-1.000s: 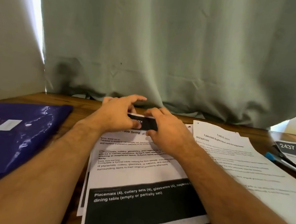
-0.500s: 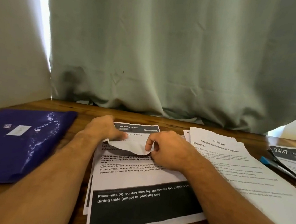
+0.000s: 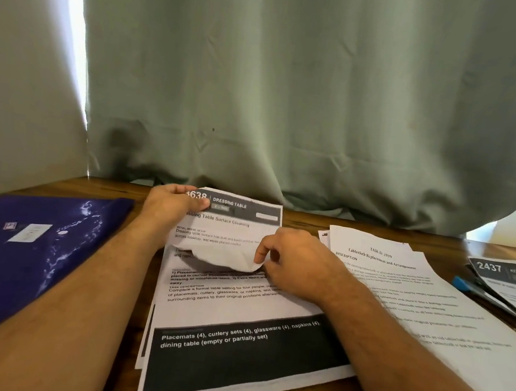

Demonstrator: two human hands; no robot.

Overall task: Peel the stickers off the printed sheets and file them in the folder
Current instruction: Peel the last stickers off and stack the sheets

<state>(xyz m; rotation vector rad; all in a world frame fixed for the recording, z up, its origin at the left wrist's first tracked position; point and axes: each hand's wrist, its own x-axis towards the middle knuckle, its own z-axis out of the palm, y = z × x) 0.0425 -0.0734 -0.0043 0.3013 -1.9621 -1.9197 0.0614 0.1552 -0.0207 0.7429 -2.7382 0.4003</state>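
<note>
A: Change since half a second back: the top sheet is folded back further. The "Dressing Table" page beneath (image 3: 231,224) now shows its number 638 and several text lines, where only the header strip showed before.

B: Largest first?

A: Green curtain (image 3: 293,87) across the back, bright gap at its left edge. Wooden table (image 3: 305,219) under everything. Purple folder (image 3: 20,259) lies flat on the left, white label on top, well apart from the papers.

B: The papers?

A: Central stack (image 3: 234,352), top sheet bearing a black band reading "Placemats (4), cutlery sets (4)…". To the right, a "Tablecloth Replacement" sheet (image 3: 399,290) overlapping others. Far right, a "2437 Kitchen" sheet (image 3: 509,276) with a blue-tipped tool (image 3: 464,284) lying on it.

B: Hands?

A: Left hand (image 3: 169,205) grips the Dressing Table page's upper-left corner, thumb on the print. Right hand (image 3: 294,263) pinches the curled edge of the lifted paper (image 3: 221,256), fingers curled.

B: Sticker?

A: Cannot tell whether the lifted flap is a sticker or a sheet.
</note>
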